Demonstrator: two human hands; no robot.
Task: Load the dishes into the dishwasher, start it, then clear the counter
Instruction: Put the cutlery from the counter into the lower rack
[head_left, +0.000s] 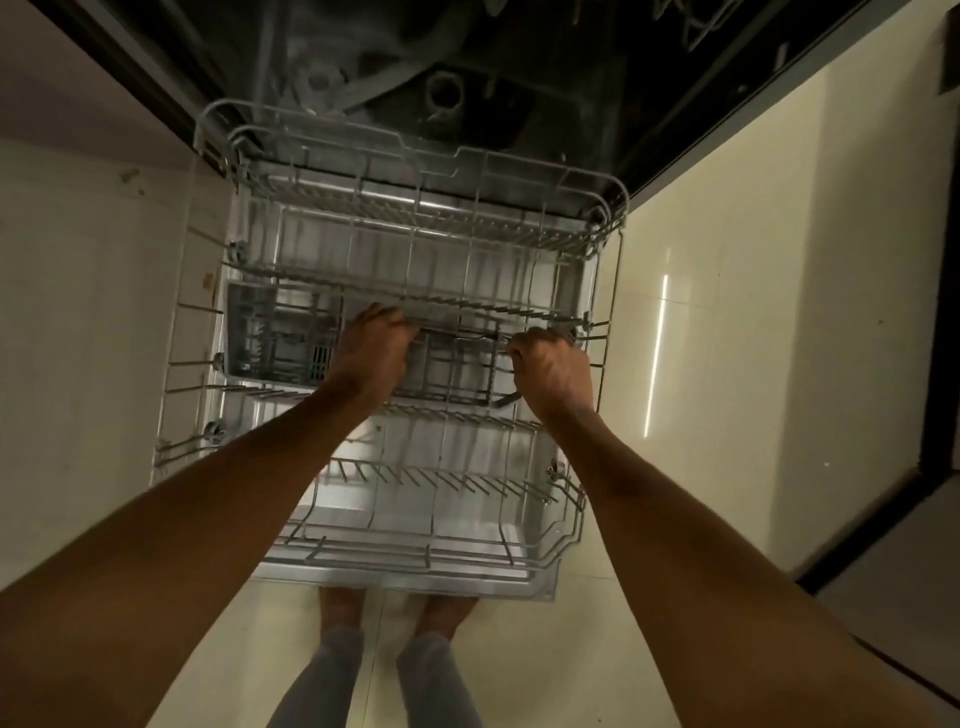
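Two hands, left hand (371, 343) and right hand (550, 366), curl their fingers around the front wire rail of the upper rack (415, 228), extended lengthwise from the dishwasher (467, 67) opening above the lower rack (441, 519).

We stretch both bare arms forward and down, our left hand (371, 347) and right hand (551, 370) curled into fists, knuckles up.

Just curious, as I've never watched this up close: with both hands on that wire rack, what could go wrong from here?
Both hands, left and right, grip the upper rack, which is pulled out above the lower rack. An uneven push might skew or jam it. Fingers could get pinched between the wires. Bare feet stand by the open door, which could bump them.
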